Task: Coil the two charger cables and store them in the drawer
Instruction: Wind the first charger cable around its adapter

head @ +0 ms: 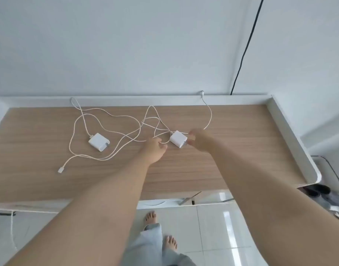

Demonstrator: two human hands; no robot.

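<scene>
Two white chargers lie on the wooden desk (232, 150) with their thin white cables spread out and crossing each other. The left charger block (98, 141) sits on its own, and its cable (107, 120) loops widely around it, ending in a plug (60, 170) near the front left. My right hand (198, 140) touches the right side of the right charger block (178, 139), fingers curled at its prongs. My left hand (155, 148) lies just left of that block, with its fingers curled around a strand of cable. No drawer is visible.
The desk has a raised white rim (287, 127) along the back and right side. One cable end (202, 92) hangs over the back rim. A black cord (245, 47) runs down the wall. Below the front edge are tiled floor and bare feet (151, 217).
</scene>
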